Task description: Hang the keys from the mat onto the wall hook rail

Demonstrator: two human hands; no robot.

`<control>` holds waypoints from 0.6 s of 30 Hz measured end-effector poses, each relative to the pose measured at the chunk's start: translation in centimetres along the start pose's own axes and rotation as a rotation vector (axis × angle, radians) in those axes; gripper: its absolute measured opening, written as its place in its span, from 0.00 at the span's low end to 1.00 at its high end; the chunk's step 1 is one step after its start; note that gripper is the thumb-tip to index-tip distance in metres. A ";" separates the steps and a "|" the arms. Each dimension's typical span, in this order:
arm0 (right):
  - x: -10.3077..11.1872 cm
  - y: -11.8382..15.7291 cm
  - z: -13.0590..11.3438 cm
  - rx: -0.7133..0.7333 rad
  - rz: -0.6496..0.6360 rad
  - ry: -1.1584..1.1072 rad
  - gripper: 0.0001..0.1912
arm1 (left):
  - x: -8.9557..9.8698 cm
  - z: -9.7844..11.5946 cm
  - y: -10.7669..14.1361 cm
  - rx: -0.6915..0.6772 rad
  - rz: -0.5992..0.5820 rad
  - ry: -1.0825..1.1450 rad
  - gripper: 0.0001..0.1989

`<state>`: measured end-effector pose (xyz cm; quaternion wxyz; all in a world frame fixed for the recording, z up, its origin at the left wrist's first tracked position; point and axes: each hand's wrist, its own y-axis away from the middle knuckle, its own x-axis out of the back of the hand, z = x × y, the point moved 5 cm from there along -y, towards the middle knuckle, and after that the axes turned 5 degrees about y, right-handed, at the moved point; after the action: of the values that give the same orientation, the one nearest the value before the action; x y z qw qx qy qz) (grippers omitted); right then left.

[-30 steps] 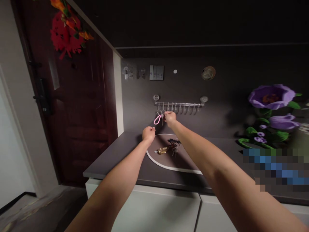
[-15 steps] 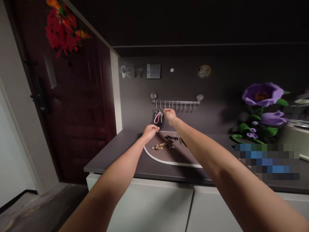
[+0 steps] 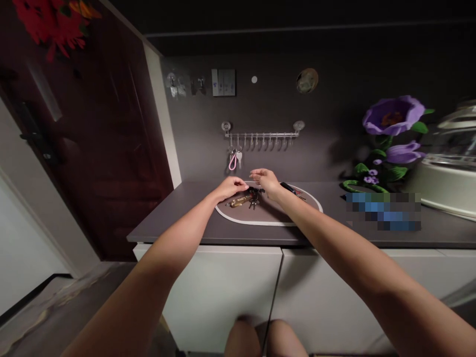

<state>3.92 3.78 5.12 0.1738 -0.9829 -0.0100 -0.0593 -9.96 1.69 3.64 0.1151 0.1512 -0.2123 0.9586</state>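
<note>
A pink braided loop [image 3: 232, 161] and a silver key [image 3: 239, 158] hang from the left end of a clear hook rail [image 3: 262, 134] on the wall. Below, a bunch of keys [image 3: 253, 197] with a brown fob [image 3: 238, 201] lies on an oval mat [image 3: 267, 219]. My left hand [image 3: 231, 188] is low over the fob and the keys, its fingertips close to them. My right hand [image 3: 265, 181] hovers just right of the bunch, fingers loose and empty. A black strap-like item [image 3: 288, 187] lies beyond that hand.
The mat sits on a dark countertop [image 3: 167, 225] above white cabinet doors [image 3: 223, 292]. A dark red door [image 3: 96, 148] stands to the left. A flower decal [image 3: 392, 119] and a white appliance [image 3: 446, 186] are at the right, beside a pixelated patch [image 3: 383, 211].
Both hands have dropped from the hook rail down to the mat. The pink loop and key stay on the hook. The view has tilted lower, and my knees now show at the bottom.
</note>
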 end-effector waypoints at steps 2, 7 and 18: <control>0.5 0.9 1.1 -0.002 -0.019 0.029 0.06 | -0.4 -0.2 0.1 0.016 -0.045 -0.024 0.13; 1.3 1.3 3.0 0.065 -0.036 0.202 0.05 | -1.0 -0.7 0.1 0.037 -0.113 -0.089 0.16; 0.8 0.4 4.3 0.147 -0.084 0.454 0.06 | -1.1 -1.6 0.2 0.138 -0.183 -0.160 0.19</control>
<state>5.19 4.88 1.03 0.2402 -0.9278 -0.0160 -0.2850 -9.34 2.04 1.83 0.1739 0.2535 -0.1395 0.9413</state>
